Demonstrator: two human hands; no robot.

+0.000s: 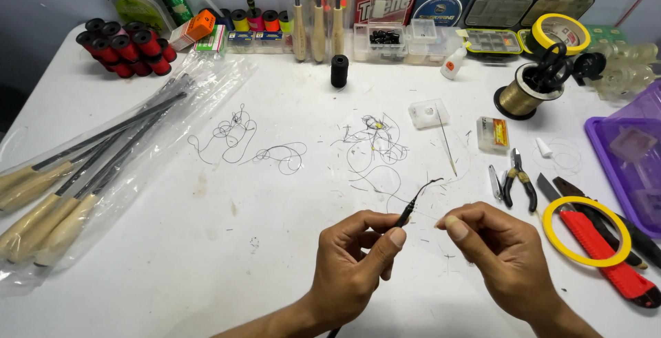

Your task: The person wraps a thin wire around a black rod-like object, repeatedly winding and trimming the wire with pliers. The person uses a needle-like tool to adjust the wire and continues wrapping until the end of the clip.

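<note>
Left hand (354, 259) pinches a thin black rod tip (407, 210) near the table's (206, 255) front edge; right hand (492, 255) is pinched shut beside it, maybe on fine line, can't tell.

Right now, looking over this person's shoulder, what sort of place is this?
Probably a hobby workbench for fishing tackle. On the white table lie bagged fishing rods with pale handles, a spool of golden line and small pliers. The left hand pinches a thin black rod tip, the right hand beside it.
</note>
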